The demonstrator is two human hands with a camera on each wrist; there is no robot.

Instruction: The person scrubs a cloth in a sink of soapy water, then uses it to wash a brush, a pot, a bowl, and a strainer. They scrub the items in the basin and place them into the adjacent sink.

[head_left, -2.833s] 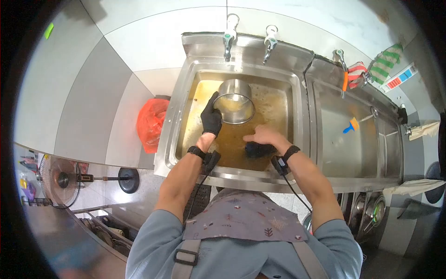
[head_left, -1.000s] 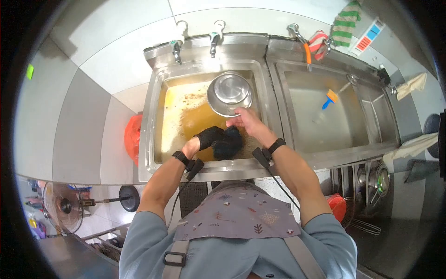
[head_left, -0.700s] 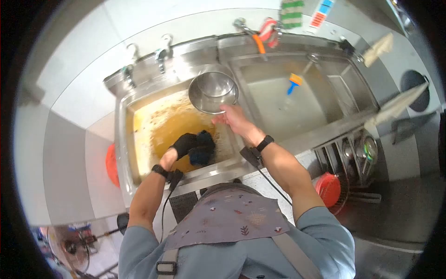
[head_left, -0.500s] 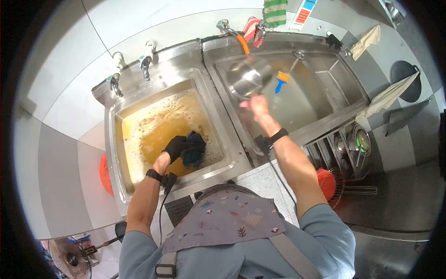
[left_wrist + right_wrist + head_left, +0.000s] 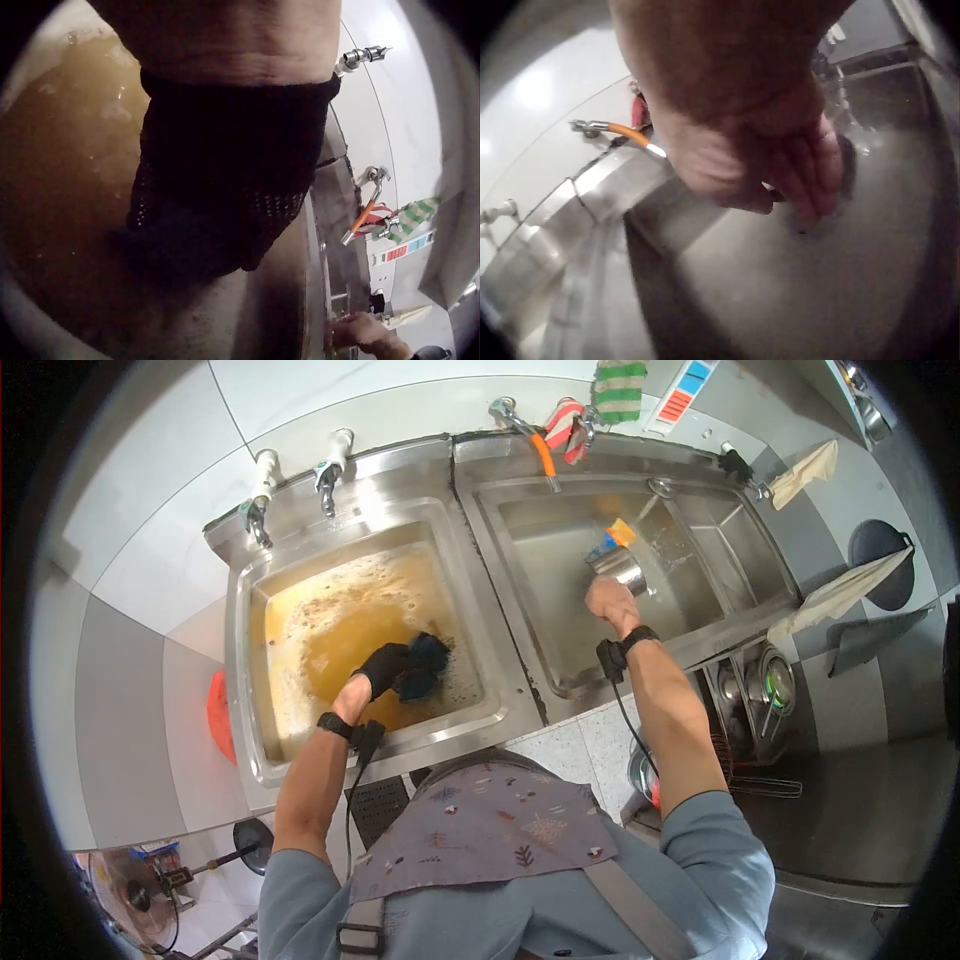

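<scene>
My right hand point(image 5: 612, 600), bare, grips a round steel pot point(image 5: 622, 567) by its rim, low over the right-hand sink basin point(image 5: 545, 660). The pot is tipped and partly hidden by the hand. In the right wrist view the fingers point(image 5: 810, 169) curl down over its edge. My left hand point(image 5: 383, 666), in a black glove, holds a dark blue cloth point(image 5: 430, 653) in the left basin, above cloudy brown water point(image 5: 345, 640). The left wrist view shows mostly the glove point(image 5: 232, 165), with the cloth in deep shadow beneath it.
A blue-handled orange brush point(image 5: 622, 532) lies beyond the pot. Two taps point(image 5: 328, 488) stand behind the left basin; a tap with an orange hose point(image 5: 543, 458) is behind the right one. A raised metal seam point(image 5: 500, 590) divides the basins.
The dark blue cloth has passed from my right hand to my left. The pot, earlier under my gloved hand in the left basin, has moved right in my right hand into the other basin.
</scene>
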